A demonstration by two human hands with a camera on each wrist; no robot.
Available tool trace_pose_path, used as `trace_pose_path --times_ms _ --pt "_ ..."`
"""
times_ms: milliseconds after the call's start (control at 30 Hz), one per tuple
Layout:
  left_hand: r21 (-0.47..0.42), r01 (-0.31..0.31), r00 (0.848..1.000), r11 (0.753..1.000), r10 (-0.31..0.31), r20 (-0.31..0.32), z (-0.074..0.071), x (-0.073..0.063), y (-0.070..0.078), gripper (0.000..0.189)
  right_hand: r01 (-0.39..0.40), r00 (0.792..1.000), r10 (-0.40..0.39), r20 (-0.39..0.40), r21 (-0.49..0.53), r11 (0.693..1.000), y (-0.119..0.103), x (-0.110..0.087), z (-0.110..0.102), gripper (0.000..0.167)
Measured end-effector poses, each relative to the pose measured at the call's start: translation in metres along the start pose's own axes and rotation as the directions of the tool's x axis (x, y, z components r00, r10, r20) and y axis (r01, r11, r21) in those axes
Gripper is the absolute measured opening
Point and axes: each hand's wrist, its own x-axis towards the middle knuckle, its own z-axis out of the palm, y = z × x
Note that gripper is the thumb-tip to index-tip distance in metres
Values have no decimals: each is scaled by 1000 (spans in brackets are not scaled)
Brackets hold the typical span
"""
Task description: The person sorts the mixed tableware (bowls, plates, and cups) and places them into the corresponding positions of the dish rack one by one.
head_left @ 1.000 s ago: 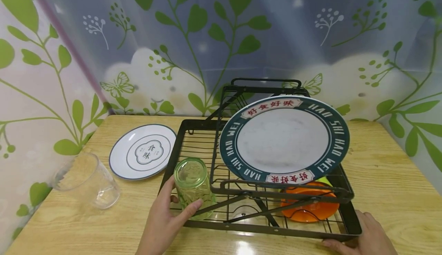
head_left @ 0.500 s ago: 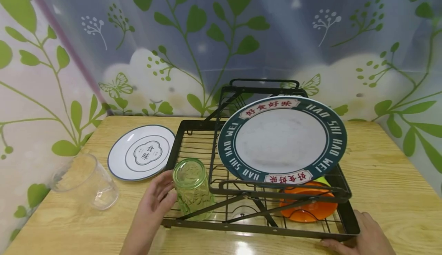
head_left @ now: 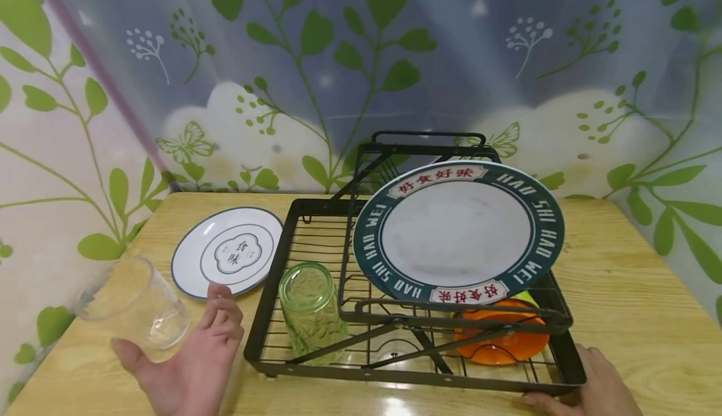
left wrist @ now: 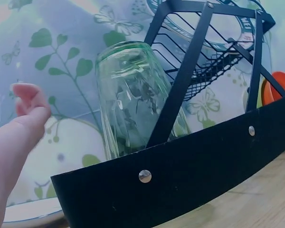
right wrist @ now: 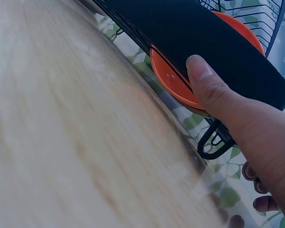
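Observation:
My left hand (head_left: 194,353) is held with thumb and fingers spread, between the clear glass (head_left: 143,303) and the black dish rack (head_left: 408,375), holding nothing. The clear glass is tipped over on the table. Upside down in the rack's left front corner stands a green glass (head_left: 310,312), also large in the left wrist view, apart from the hand. My right hand (head_left: 600,388) grips the rack's front right corner; in the right wrist view its thumb (right wrist: 204,78) lies along the black wall. How its other fingers touch the rack is partly hidden.
A large green-rimmed plate (head_left: 457,234) lies tilted on the rack's upper tier. Below it sits an orange bowl (head_left: 496,341), with something yellow-green (head_left: 524,298) behind. Left of the rack, a small white plate (head_left: 192,259) rests on the wooden table (head_left: 626,278).
My left hand has let go of the green glass and moved left towards the clear glass, its fingers spreading. The green glass stays in the rack. The right hand remains at the corner.

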Motion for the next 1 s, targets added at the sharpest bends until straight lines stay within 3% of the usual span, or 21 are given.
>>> trace_pose_path --times_ms 167,300,400,567,733,833,1000 --pt "-62 -96 995 993 94 -28 5 2 0 119 -26 999 26 25 -7 1000 1 1 -2 70" --pt "-119 -146 986 982 134 -100 6 3 5 107 -25 999 25 31 1 1000 2 0 -2 70" --pt "-168 -143 984 975 122 -130 5 4 9 103 -16 1000 15 22 10 1000 3 -1 -1 69" --pt "-206 -102 985 973 69 -159 -1 10 15 113 -8 1000 8 7 18 1000 4 -2 1 67" --pt "-189 -126 980 974 93 -176 -3 13 22 107 -20 999 19 30 21 1000 4 -2 1 70" --pt "-231 -185 967 955 135 -215 -2 13 27 100 -31 999 30 44 18 999 4 -1 0 72" --pt "-296 -287 931 911 192 -311 2 17 36 88 -46 997 45 59 17 999 4 -1 -3 72"
